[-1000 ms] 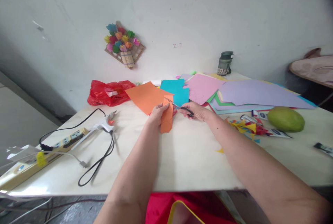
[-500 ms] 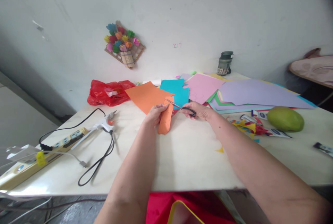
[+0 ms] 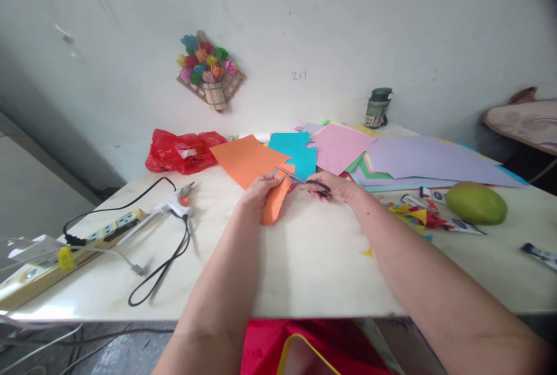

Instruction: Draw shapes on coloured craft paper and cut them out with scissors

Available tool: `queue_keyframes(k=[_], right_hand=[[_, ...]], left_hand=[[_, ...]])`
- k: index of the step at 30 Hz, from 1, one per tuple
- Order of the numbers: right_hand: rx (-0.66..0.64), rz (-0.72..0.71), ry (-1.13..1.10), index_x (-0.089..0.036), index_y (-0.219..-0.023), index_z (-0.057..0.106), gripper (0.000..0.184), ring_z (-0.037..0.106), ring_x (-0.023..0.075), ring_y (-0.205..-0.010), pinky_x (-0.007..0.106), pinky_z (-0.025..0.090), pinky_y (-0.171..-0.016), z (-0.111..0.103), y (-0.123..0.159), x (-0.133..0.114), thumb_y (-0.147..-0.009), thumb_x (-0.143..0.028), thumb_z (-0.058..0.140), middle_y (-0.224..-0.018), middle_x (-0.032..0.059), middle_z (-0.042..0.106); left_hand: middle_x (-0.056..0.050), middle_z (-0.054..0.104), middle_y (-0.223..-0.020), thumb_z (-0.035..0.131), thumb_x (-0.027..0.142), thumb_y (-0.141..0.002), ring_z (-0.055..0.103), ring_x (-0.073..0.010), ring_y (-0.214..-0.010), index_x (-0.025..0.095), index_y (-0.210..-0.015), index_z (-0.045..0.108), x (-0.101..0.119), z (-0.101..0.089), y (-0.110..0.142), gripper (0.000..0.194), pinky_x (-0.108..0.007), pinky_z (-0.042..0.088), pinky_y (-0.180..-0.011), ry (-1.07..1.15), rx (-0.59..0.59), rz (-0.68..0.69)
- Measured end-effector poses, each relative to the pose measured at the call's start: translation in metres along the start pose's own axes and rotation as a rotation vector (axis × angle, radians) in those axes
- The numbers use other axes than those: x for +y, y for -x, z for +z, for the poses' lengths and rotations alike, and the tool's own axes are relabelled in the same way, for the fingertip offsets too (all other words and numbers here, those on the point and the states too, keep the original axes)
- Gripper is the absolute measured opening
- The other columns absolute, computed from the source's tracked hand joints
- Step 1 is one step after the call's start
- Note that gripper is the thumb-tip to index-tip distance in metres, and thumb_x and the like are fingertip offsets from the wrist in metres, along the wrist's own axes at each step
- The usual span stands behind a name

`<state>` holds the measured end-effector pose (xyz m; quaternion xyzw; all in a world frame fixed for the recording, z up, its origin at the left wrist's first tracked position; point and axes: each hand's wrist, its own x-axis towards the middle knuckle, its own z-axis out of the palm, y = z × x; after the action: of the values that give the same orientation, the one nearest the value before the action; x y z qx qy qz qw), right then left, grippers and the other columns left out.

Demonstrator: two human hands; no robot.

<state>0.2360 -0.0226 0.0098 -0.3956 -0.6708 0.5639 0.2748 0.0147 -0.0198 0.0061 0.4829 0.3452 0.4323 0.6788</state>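
Observation:
My left hand (image 3: 256, 192) is closed on a strip of orange paper (image 3: 275, 204) held just above the white table (image 3: 304, 259). My right hand (image 3: 333, 187) grips black-handled scissors (image 3: 304, 180), whose blades point left and meet the strip's top edge. Just behind both hands lies a larger orange sheet (image 3: 248, 160) beside a turquoise sheet (image 3: 293, 154).
Pink, lilac and green sheets (image 3: 413, 157) spread at the back right, with paper scraps (image 3: 413, 215) and a green mango (image 3: 476, 202). A glue gun (image 3: 176, 205), its cable and a power strip (image 3: 65, 247) lie at left. A red bag (image 3: 183, 151) sits by the wall.
The orange strip has tilted and dropped slightly to the left in my left hand. The scissors stay at its top edge. The view has shifted a little.

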Motion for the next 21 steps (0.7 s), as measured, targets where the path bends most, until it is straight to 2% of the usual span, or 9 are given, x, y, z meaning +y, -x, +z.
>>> queue_keyframes(k=[8, 18, 21], right_hand=[[-0.022, 0.013, 0.001, -0.014, -0.069, 0.055, 0.025, 0.039, 0.0045, -0.034, 0.019, 0.022, -0.032, -0.0001, 0.0027, -0.0038, -0.067, -0.037, 0.067, -0.050, -0.0030, 0.052], [-0.039, 0.002, 0.007, -0.014, -0.064, 0.052, 0.026, 0.037, 0.0034, -0.033, 0.018, 0.022, -0.031, -0.0018, 0.0009, -0.0020, -0.067, -0.034, 0.067, -0.048, -0.0036, 0.050], [-0.048, 0.009, 0.023, -0.014, -0.065, 0.051, 0.026, 0.037, 0.0032, -0.033, 0.018, 0.022, -0.031, -0.0017, 0.0019, -0.0037, -0.067, -0.034, 0.067, -0.048, -0.0037, 0.050]], left_hand=[[-0.009, 0.068, -0.065, 0.075, 0.029, -0.059, 0.062, -0.0168, -0.054, 0.011, -0.072, 0.068, -0.0016, -0.0031, -0.0023, 0.023, -0.025, 0.049, -0.056, -0.017, -0.027, -0.026], [-0.007, 0.067, -0.064, 0.072, 0.027, -0.066, 0.062, -0.0156, -0.056, 0.011, -0.076, 0.065, 0.0033, -0.0063, 0.0022, 0.019, -0.024, 0.048, -0.056, -0.094, -0.065, -0.048], [-0.006, 0.066, -0.062, 0.072, 0.028, -0.067, 0.061, -0.0143, -0.054, 0.012, -0.076, 0.065, 0.0062, -0.0060, 0.0054, 0.020, -0.023, 0.047, -0.055, -0.134, -0.042, -0.056]])
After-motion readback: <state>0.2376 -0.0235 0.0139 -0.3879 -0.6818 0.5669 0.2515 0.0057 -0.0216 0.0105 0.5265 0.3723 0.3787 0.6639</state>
